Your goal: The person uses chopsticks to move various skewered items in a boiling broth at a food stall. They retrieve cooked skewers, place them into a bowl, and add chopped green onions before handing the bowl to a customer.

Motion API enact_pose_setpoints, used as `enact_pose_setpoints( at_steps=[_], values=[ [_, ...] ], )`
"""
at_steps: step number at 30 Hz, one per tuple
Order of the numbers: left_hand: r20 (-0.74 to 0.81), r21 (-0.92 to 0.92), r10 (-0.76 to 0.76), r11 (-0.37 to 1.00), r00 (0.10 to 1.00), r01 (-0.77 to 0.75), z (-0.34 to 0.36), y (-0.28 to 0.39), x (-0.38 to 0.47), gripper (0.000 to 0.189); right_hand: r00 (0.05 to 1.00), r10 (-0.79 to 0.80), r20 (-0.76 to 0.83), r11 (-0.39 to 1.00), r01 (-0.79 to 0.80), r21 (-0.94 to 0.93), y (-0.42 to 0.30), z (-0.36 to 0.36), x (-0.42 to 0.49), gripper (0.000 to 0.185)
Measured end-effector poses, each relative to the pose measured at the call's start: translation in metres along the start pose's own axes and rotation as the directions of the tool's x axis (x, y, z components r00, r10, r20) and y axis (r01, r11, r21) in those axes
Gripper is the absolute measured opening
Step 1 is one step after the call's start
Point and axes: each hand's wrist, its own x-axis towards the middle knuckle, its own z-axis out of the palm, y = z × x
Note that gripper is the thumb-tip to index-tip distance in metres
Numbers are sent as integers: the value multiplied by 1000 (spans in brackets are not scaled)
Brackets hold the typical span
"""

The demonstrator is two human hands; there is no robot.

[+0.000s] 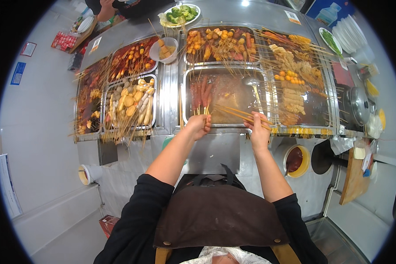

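Note:
My left hand (199, 125) is closed around the stick ends of several sausage skewers (203, 92). Their reddish sausages lie in the left part of a steel tray of broth (224, 115). Long wooden chopsticks (239, 114) are in my right hand (259, 128), over the tray's front right. Their tips point left over the broth, close to the skewer sticks. A metal ladle (252, 84) rests in the broth at the right, its handle towards my right hand. Part of the skewer sticks is hidden by my left fingers.
Trays of skewered fishballs and rolls (130, 99), mixed skewers (221, 43) and tofu skewers (292, 95) surround the broth. A clear plastic bowl (171, 59) stands behind left, near a plate of greens (181, 15). Below right is a sauce bucket (303, 161). Another person's hand (107, 5) appears far left.

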Motion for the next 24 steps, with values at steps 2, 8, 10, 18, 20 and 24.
enact_pose_setpoints(
  at_steps=[2,8,10,18,20,24],
  values=[
    [-52,16,-16,1000,999,17,14,-1,-6,18,1000,8,-9,1000,-8,-24,2,1,1,30],
    [-200,186,6,982,980,31,22,0,-15,23,1000,3,8,999,-3,-38,7,6,3,29],
    [-131,160,-10,987,991,31,14,3,-14,22,1000,9,11,1000,-9,-28,6,7,2,29],
    [-211,-137,-22,991,977,-7,34,-14,2,24,998,-9,65,995,15,-94,2,0,-1,30],
    [-196,10,14,1000,981,-12,39,-4,-2,28,998,-8,63,995,14,-98,4,1,0,30],
    [-156,931,310,365,938,34,28,9,-42,49,997,-14,77,993,22,-114,6,6,2,29]
  ],
)
